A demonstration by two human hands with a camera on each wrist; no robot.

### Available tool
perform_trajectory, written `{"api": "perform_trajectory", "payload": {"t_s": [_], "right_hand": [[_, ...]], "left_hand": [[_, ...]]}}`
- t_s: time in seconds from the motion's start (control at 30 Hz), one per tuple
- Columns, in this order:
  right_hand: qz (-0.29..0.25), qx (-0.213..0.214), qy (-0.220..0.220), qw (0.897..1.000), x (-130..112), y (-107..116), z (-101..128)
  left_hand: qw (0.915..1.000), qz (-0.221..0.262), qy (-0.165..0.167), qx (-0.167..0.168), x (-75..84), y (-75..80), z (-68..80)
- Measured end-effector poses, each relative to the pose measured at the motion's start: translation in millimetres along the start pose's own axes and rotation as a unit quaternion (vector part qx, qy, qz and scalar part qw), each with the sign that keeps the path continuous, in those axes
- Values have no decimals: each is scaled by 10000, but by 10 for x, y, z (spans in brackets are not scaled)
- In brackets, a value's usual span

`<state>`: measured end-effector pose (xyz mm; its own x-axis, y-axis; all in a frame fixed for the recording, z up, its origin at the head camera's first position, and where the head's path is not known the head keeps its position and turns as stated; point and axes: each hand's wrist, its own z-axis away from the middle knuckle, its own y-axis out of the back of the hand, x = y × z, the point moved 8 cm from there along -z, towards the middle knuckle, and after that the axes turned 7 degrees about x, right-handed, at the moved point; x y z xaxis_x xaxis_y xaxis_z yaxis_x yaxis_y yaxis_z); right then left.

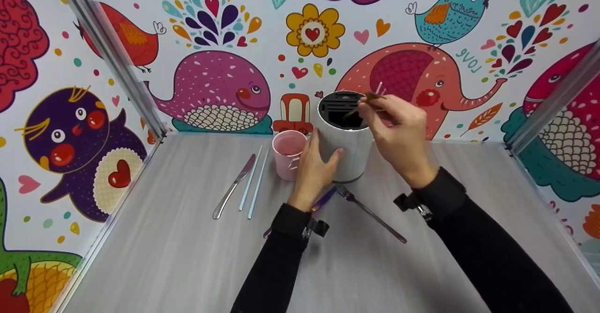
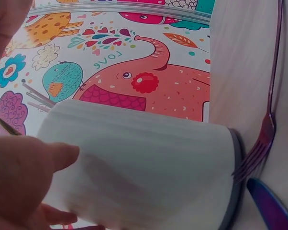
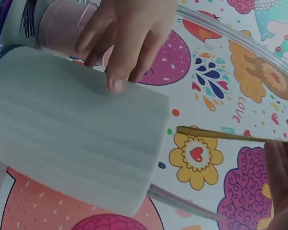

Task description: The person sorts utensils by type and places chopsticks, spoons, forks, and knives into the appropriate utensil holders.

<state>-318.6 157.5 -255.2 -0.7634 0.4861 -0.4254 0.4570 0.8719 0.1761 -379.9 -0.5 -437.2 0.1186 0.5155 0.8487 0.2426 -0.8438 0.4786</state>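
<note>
I see a pale wood-grain desk [image 1: 178, 257] before cartoon-printed walls [image 1: 277, 98]. My left hand [image 1: 313, 175] rests, fingers spread, against a white canister [image 1: 351, 156]; to its right, my right hand [image 1: 399, 132] pinches a gold utensil [image 3: 230, 136] over the opening.

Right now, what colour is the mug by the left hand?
The mug is pink; it shows best in the head view.

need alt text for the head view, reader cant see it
A person's right hand holds a slim gold-toned utensil at the open top of a white cylindrical holder, while the left hand rests against its side. A pink mug stands beside the holder; a silver knife, two pale blue sticks and a fork lie on the table before a cartoon-patterned wall.
</note>
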Motion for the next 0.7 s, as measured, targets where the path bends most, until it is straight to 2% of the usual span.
{"api": "perform_trajectory", "payload": {"t_s": [0.23,0.5,0.7], "right_hand": [[257,-213,-211,9992,333,-314,56],[416,-629,-412,9963,503,-584,160],[698,-983,-259,9924,554,-733,221]], "left_hand": [[9998,-46,-176,-59,21,11,12],[9994,-92,-306,97,27,11,4],[9996,-130,-243,104,12,-1,-7]]}}
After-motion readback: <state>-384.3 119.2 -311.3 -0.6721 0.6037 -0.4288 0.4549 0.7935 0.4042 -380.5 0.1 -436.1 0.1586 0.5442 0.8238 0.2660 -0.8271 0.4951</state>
